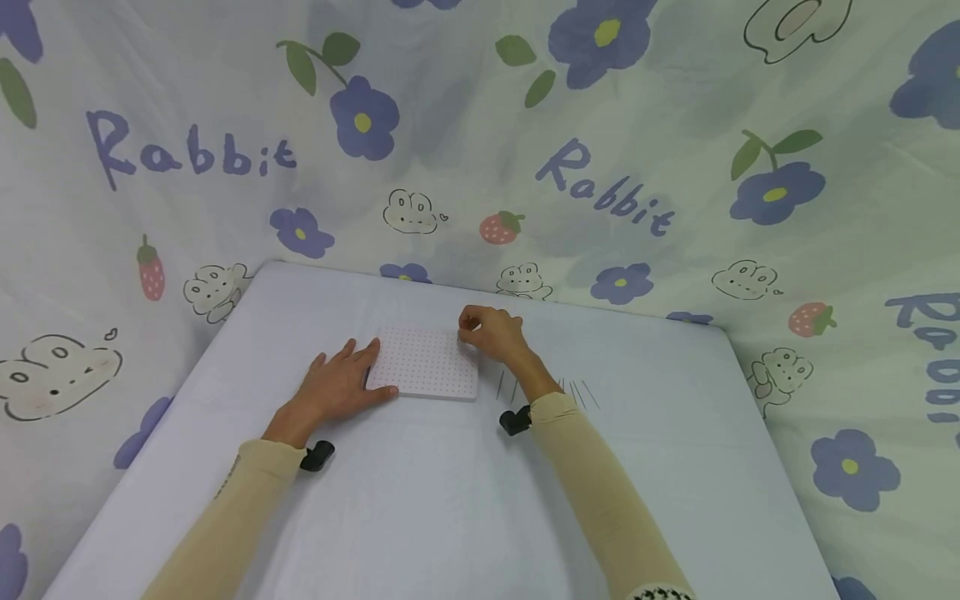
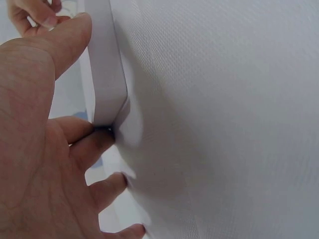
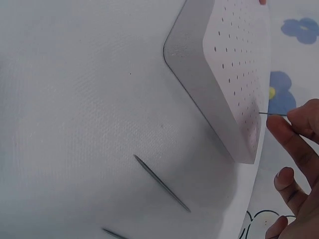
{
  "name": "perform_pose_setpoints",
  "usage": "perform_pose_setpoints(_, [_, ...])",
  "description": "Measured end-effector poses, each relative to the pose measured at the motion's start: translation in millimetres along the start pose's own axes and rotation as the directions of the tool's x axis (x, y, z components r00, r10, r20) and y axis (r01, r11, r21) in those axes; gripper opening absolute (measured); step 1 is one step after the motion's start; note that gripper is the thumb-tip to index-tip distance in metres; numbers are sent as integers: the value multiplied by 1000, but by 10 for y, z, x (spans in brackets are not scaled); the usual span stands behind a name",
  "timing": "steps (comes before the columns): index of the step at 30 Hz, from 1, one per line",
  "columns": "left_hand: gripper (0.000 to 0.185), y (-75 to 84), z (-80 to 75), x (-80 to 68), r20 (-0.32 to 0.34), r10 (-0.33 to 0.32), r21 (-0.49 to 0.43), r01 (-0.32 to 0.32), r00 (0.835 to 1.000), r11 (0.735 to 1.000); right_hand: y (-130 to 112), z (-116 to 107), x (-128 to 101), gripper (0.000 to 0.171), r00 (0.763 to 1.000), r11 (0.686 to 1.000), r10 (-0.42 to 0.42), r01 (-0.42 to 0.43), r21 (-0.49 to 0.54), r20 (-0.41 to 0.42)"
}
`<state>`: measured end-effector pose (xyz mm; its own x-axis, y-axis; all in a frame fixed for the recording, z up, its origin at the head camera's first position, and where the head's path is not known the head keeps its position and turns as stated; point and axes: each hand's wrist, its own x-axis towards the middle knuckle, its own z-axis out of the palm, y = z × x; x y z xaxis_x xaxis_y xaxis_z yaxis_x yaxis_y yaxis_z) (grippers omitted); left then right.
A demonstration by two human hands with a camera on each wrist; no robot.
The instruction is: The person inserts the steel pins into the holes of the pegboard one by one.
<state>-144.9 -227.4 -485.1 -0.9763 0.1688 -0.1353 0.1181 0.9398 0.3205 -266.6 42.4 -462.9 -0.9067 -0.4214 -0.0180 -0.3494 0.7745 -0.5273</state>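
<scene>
— Well, where is the perforated board [image 1: 427,363] found?
— It is laid flat on the bench [image 1: 420,500], steadied by the flat left hand [image 1: 333,389].
— And the right hand [image 1: 493,332]?
— A thin needle [image 3: 271,114] is pinched in its fingers [image 3: 299,122] at the board's far corner.

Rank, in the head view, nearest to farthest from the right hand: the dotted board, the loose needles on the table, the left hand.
1. Dotted board: touching the right hand, at its far right corner.
2. Loose needles: beside the right wrist.
3. Left hand: across the board, on its left edge.

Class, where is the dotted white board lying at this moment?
In the head view the dotted white board lies flat on the table, between the left hand at its left edge and the right hand at its far right corner.
</scene>
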Motion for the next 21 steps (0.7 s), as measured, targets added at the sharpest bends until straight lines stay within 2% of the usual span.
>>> perform_pose_setpoints(12, [100, -25, 14, 16, -2, 2, 9, -2, 1000, 1000, -12, 10, 8, 5, 1000, 1000, 1, -1, -22, -11])
perform_pose_setpoints(21, [100, -30, 17, 18, 1, 4, 2, -4, 1000, 1000, 2, -16, -25, 12, 1000, 995, 30, -30, -99, -5])
